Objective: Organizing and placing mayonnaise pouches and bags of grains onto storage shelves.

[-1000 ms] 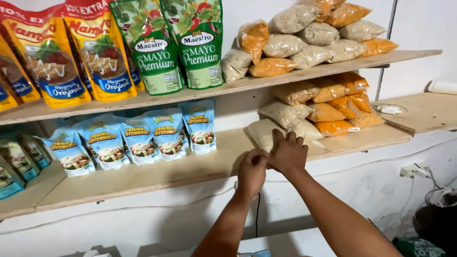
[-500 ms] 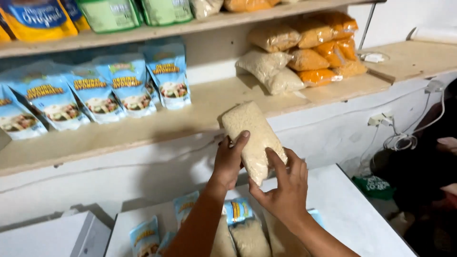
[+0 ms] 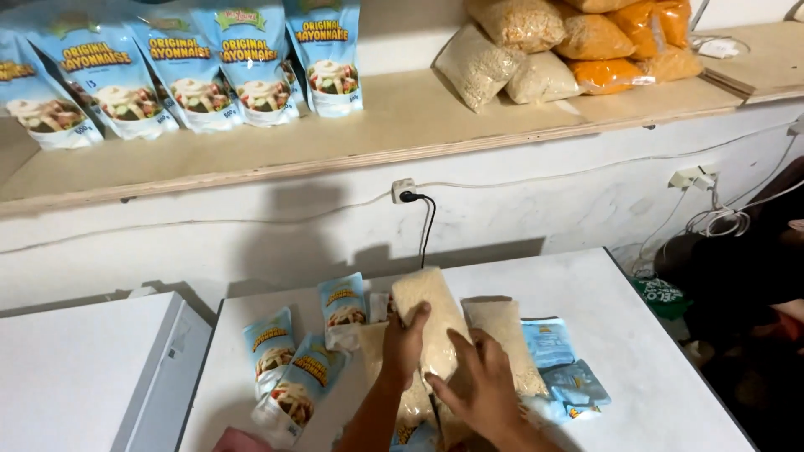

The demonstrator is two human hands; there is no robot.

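Observation:
Both my hands hold one clear bag of pale grain low over a white freezer lid. My left hand grips its left edge. Over its lower right side lies my right hand. Under and beside it lie more pale grain bags and several blue pouches: some to the left, some small light-blue ones to the right.
A wooden shelf runs above, carrying a row of blue pouches on the left and pale and orange bags on the right. A wall socket with a black cable sits below it. Another white chest stands at left.
The bag came off the wooden shelf in both hands and has travelled down to the pile on the white lid. My view has tilted down with it.

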